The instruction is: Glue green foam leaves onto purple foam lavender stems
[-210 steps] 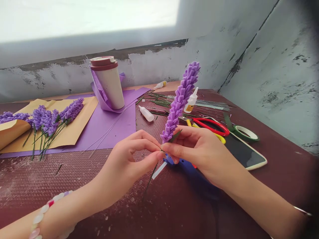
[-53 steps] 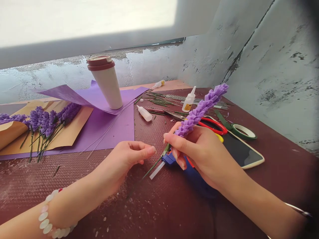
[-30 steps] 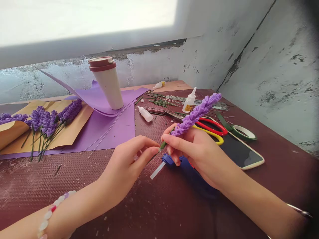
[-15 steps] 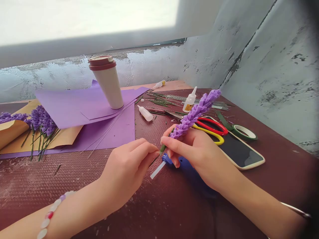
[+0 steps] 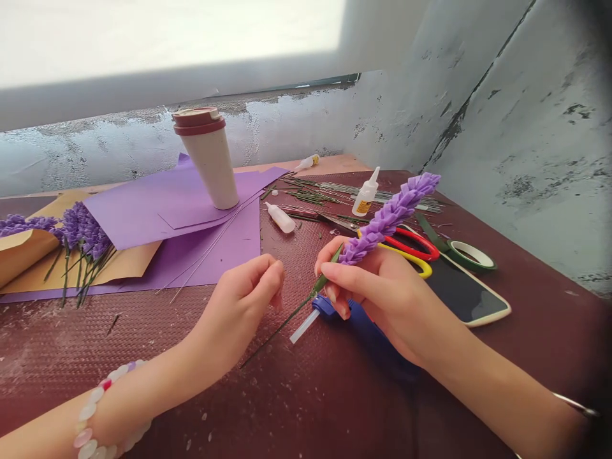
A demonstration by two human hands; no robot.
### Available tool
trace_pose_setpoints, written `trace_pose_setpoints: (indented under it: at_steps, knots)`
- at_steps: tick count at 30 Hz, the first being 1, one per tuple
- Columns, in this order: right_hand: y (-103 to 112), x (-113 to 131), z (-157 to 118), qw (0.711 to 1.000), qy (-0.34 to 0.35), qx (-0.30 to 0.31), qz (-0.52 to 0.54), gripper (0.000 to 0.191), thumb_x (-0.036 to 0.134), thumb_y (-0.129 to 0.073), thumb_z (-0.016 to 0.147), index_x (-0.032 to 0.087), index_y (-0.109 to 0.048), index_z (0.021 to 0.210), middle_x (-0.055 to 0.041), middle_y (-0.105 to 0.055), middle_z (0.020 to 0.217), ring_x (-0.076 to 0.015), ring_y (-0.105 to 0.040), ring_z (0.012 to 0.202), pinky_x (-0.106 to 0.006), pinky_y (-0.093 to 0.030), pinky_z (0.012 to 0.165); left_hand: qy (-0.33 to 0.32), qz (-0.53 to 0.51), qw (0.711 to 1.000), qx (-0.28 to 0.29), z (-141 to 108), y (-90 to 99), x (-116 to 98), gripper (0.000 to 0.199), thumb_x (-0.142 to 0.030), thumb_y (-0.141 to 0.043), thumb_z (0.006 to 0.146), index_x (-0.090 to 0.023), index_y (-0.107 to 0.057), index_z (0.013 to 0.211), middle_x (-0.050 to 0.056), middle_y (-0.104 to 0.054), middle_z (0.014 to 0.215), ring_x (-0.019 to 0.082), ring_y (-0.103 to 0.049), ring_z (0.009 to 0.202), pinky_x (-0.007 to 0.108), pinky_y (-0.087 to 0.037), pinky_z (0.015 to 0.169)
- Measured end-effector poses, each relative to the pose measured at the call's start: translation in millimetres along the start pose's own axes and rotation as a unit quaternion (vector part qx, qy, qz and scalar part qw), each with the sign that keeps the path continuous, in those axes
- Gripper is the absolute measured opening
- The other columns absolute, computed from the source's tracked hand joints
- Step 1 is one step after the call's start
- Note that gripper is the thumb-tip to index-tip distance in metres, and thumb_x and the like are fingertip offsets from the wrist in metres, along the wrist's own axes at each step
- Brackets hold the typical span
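Between the thumb and fingers of my right hand (image 5: pixel 377 274) is an artificial lavender flower (image 5: pixel 389 217), its folded purple petals pointing up to the right. Green tape wraps its base, and a thin dark green stem (image 5: pixel 282 324) slants down to the left. My left hand (image 5: pixel 248 306) is closed beside the stem, apart from it; whatever its curled fingers hold, if anything, is hidden. Under my right hand lies a blue glue gun (image 5: pixel 368 331) with a clear glue stick (image 5: pixel 305 327) poking out. Red and yellow scissors (image 5: pixel 411 242) lie partly behind the flower.
A lidded cup (image 5: pixel 210 159) stands on purple paper (image 5: pixel 143 210). Lavender bundles (image 5: pixel 83 229) lie on brown paper at left. Glue bottles (image 5: pixel 366 193), loose wires (image 5: pixel 310 191), green tape (image 5: pixel 472 255) and a phone (image 5: pixel 468 293) occupy the back and right. A wall borders the table.
My left hand has come off the stem and drawn back left, baring the stem's full length. My right hand and the flower have shifted slightly right.
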State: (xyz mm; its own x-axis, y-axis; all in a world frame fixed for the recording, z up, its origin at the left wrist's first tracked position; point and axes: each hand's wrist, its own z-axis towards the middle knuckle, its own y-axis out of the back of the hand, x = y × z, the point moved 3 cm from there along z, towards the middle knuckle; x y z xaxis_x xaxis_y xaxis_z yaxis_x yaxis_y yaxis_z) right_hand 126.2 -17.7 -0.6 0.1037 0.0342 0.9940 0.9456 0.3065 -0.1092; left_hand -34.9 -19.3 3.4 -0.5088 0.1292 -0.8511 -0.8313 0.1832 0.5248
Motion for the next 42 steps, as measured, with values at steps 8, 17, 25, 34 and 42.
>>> trace_pose_setpoints:
  at_steps: [8, 17, 25, 34, 42]
  knots:
    - [-0.7, -0.9, 1.2, 1.000, 0.003, 0.018, -0.025, 0.012, 0.028, -0.057, 0.084, 0.020, -0.056, 0.075, 0.0061, -0.048, 0.054, -0.0086, -0.045, 0.052, -0.021, -0.037, 0.052, -0.076, -0.028, 0.997, 0.006, 0.7, -3.4, -3.4, 0.018, -0.020, -0.051, 0.087, -0.020, -0.058, 0.103, 0.001, -0.063, 0.100, 0.013, -0.057, 0.085, 0.024, -0.042, 0.073]
    - [-1.7, 0.4, -1.0, 0.998, 0.002, 0.008, -0.062, 0.015, 0.031, -0.058, 0.085, 0.020, -0.054, 0.074, 0.0053, -0.050, 0.059, -0.0095, -0.044, 0.054, -0.023, -0.037, 0.054, -0.028, -0.058, 0.994, 0.092, -5.2, -8.5, -9.9, 0.016, -0.029, -0.058, 0.085, -0.017, -0.062, 0.075, -0.002, -0.065, 0.072, 0.012, -0.055, 0.070, 0.022, -0.041, 0.064]
    - [-1.8, 1.6, -0.6, 0.999, 0.020, 0.002, -0.043, 0.013, 0.029, -0.057, 0.086, 0.021, -0.056, 0.076, 0.0043, -0.050, 0.057, -0.0106, -0.046, 0.054, -0.023, -0.038, 0.054, 0.029, -0.244, 0.960, 0.134, -4.2, -9.8, -10.0, 0.016, -0.025, -0.056, 0.088, -0.017, -0.069, 0.083, 0.002, -0.073, 0.085, 0.015, -0.064, 0.085, 0.022, -0.047, 0.080]
    - [-0.5, 1.9, -0.8, 0.999, 0.015, -0.007, -0.034, 0.013, 0.031, -0.059, 0.085, 0.022, -0.057, 0.076, 0.0050, -0.050, 0.055, -0.0099, -0.045, 0.052, -0.022, -0.039, 0.054, 0.028, -0.260, 0.956, 0.136, -3.9, -10.7, -8.5, 0.019, -0.022, -0.055, 0.089, -0.019, -0.073, 0.083, -0.002, -0.072, 0.079, 0.011, -0.062, 0.080, 0.018, -0.045, 0.074]
    - [-1.1, 2.0, -1.7, 0.997, 0.015, -0.006, -0.070, 0.014, 0.031, -0.057, 0.085, 0.022, -0.055, 0.075, 0.0048, -0.048, 0.058, -0.0109, -0.045, 0.054, -0.024, -0.037, 0.053, 0.064, -0.230, 0.963, 0.124, -4.3, -11.2, -8.3, 0.017, -0.029, -0.062, 0.084, -0.017, -0.070, 0.075, -0.002, -0.070, 0.075, 0.011, -0.060, 0.073, 0.020, -0.045, 0.070]
